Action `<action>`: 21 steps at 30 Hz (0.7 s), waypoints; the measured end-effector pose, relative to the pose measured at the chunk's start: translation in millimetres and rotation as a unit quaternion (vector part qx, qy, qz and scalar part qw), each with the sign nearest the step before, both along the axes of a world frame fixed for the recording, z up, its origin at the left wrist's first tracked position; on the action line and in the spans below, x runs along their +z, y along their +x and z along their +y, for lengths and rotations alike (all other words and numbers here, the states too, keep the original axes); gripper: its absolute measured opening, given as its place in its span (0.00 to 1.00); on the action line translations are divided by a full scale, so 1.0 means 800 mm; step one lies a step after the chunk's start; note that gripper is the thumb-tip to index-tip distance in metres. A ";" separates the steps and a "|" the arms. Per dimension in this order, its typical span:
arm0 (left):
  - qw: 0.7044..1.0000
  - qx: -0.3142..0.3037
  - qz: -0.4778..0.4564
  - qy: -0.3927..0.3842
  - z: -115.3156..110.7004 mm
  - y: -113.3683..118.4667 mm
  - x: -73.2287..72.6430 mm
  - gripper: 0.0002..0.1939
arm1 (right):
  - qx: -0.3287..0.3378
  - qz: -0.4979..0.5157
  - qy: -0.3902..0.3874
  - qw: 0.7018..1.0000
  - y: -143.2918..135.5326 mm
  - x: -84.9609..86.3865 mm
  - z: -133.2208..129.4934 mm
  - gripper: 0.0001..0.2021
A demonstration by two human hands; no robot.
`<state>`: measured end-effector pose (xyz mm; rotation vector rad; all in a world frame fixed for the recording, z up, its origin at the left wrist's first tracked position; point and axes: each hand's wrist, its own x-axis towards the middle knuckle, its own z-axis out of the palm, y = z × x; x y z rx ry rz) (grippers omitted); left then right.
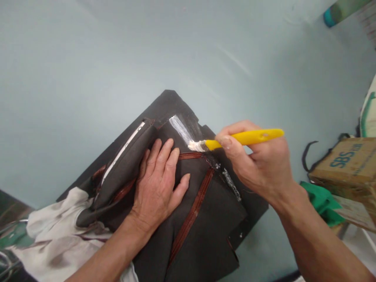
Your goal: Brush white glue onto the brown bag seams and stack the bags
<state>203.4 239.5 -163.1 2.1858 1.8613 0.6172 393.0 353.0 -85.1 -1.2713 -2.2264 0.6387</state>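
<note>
My right hand (255,160) grips a paintbrush (249,137) with a yellow handle. Its bristles, thick with a white paste, touch a piece of dark grey fabric (211,219) with reddish-brown trim strips (192,209). From the bristles a white streak (179,128) runs up along the fabric's edge, and a thinner white smear (232,184) lies lower right. My left hand (158,176) lies flat on the fabric, fingers stretched out, beside a raised fold with a white-edged strip (122,152). Beneath the fabric is a black board (167,100).
The pale blue-grey table (117,51) spreads around the board. At the right stand a cardboard box (346,160) and a green cloth (321,203). White cloth (58,219) hangs at lower left. A greenish object with a blue end (331,16) lies at top right.
</note>
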 end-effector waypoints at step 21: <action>0.999 0.008 -0.025 -0.023 -0.001 -0.001 -0.001 0.33 | -0.042 0.023 0.022 0.999 -0.003 -0.005 -0.018 0.12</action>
